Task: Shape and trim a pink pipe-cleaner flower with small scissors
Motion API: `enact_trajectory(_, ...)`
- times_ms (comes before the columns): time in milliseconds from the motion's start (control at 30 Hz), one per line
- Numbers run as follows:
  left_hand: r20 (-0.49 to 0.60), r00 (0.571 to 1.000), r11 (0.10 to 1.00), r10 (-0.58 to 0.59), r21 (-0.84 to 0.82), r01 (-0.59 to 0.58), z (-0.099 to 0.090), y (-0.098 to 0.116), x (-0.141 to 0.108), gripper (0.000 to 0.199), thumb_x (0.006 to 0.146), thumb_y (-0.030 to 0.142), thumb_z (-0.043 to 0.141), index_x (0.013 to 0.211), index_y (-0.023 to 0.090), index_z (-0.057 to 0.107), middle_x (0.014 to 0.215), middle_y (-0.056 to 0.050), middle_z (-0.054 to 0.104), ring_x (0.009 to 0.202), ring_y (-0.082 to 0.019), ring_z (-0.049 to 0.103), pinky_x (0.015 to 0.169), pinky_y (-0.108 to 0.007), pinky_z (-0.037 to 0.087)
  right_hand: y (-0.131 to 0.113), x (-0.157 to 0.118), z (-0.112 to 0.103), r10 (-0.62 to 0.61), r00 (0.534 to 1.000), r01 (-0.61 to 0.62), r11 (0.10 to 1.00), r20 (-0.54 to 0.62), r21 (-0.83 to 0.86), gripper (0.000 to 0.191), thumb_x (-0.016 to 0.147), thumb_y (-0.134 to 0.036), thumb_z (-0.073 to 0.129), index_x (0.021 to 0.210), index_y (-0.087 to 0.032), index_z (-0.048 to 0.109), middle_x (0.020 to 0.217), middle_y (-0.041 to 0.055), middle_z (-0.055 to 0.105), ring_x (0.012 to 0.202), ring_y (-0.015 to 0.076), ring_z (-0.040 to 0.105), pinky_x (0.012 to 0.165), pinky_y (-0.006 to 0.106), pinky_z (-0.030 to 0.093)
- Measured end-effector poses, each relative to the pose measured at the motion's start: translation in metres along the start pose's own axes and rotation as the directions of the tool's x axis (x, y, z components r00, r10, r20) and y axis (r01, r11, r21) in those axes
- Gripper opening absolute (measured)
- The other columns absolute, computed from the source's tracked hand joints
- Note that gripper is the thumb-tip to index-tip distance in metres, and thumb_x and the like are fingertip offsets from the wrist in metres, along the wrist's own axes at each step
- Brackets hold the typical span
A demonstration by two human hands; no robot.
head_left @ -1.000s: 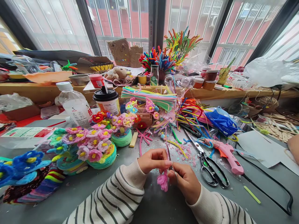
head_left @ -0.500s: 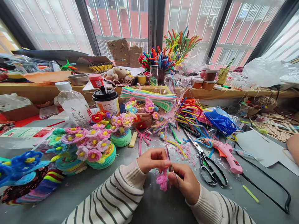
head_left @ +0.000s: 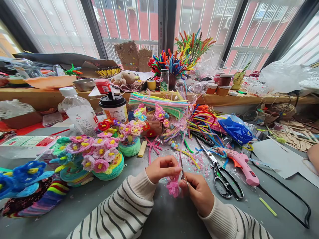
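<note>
My left hand [head_left: 164,168] pinches a pink fuzzy pipe cleaner [head_left: 179,156] between thumb and fingertips. From it hangs a small pink pipe-cleaner flower [head_left: 173,187], just below my fingers and over the table. Close beside it, my right hand [head_left: 199,191] is closed on slim metal scissors [head_left: 182,168]; the blades point up along the pipe cleaner, and the fingers hide most of the handles. Pink fuzz clippings [head_left: 194,158] are scattered on the table beyond my hands.
Large black-handled scissors [head_left: 221,179] and a pink glue gun [head_left: 245,166] with a black cord lie to the right. Finished pipe-cleaner flower pots [head_left: 109,171], a plastic bottle [head_left: 78,111] and a lidded cup [head_left: 114,109] stand left. Bundled pipe cleaners [head_left: 159,104] lie behind.
The pink flower has risen slightly and turned in my left hand's grip. The scissors have shifted a little and stand more upright beside the pipe cleaner.
</note>
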State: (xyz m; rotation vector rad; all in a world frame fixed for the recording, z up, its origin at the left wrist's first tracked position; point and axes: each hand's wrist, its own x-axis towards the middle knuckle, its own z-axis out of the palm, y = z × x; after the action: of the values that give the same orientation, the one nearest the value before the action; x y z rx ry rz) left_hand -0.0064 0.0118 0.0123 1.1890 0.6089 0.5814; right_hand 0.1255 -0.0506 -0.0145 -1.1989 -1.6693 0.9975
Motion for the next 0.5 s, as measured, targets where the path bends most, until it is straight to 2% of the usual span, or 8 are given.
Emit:
enact_trajectory(100, -0.035, 0.999, 1.000, -0.009, -0.018, 0.009, -0.0025, -0.0018, 0.0013, 0.021, 0.054, 0.028, 0.063, 0.057, 0.011, 0.051, 0.048, 0.003, 0.053, 0.046, -0.005, 0.046, 0.047, -0.019, 0.033, -0.0005, -0.0005, -0.0001, -0.029, 1.000, 0.029, 0.997, 0.007, 0.065, 0.052, 0.070, -0.061, 0.025, 0.048, -0.016, 0.039, 0.044, -0.0035, 0.032, 0.042, 0.0076, 0.029, 0.040, 0.021, 0.022)
enact_trajectory(233, -0.015, 1.000, 1.000, -0.023, -0.005, 0.023, -0.0027, -0.0016, 0.0004, 0.018, 0.057, 0.028, 0.061, 0.058, 0.011, 0.058, 0.051, 0.000, 0.057, 0.050, -0.008, 0.050, 0.052, -0.021, 0.036, -0.0008, -0.0013, -0.0007, -0.062, 0.998, 0.058, 0.992, 0.032, 0.115, 0.052, 0.070, -0.061, 0.022, 0.055, -0.016, 0.041, 0.046, -0.0044, 0.027, 0.041, 0.0071, 0.025, 0.038, 0.020, 0.020)
enact_trajectory(500, 0.082, 0.995, 0.991, -0.058, -0.117, 0.067, -0.0041, -0.0017, -0.0009, 0.024, 0.063, 0.032, 0.055, 0.064, 0.009, 0.062, 0.053, -0.002, 0.059, 0.052, -0.010, 0.053, 0.054, -0.021, 0.038, -0.0053, -0.0004, -0.0017, -0.081, 0.995, 0.079, 0.996, 0.056, 0.038, 0.053, 0.069, -0.063, 0.020, 0.056, -0.016, 0.040, 0.048, -0.0036, 0.029, 0.043, 0.0081, 0.028, 0.040, 0.021, 0.021)
